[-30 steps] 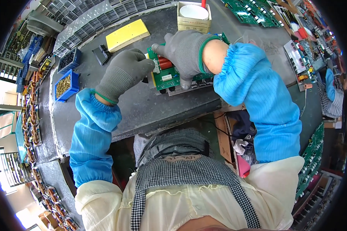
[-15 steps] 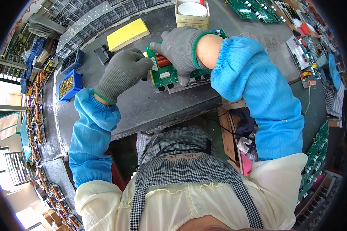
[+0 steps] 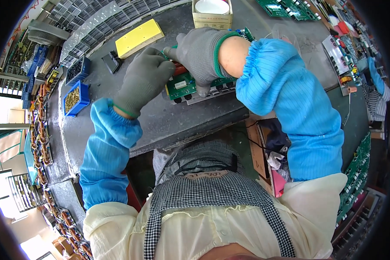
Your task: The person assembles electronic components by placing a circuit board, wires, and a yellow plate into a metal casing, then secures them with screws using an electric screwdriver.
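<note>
A green circuit board (image 3: pixel 177 92) lies on the dark bench, with red-brown cylindrical parts and a small white label on it. A silver metal strip (image 3: pixel 203 97) runs along its near edge. My right hand (image 3: pixel 198 56), in a grey knit glove with green trim, reaches over the board and grips it, thumb at the near side and a finger stretched to the far left corner. At the board's left end is my left hand (image 3: pixel 146 78), gloved alike. Its fingers are curled together and their tips are partly hidden; what they pinch cannot be made out.
A yellow block (image 3: pixel 139 38) lies beyond my left hand, near a black part (image 3: pixel 112 63). Blue bins, one with brass-coloured pieces (image 3: pixel 76 99), one with dark pieces (image 3: pixel 78 71), stand left. A box with a white tub (image 3: pixel 212 18) is behind. More green boards (image 3: pixel 288 8) lie far right.
My left hand has shifted slightly up and right, further over the board's left end, covering more of it. My right hand stays on the board. The view has shifted a little.
</note>
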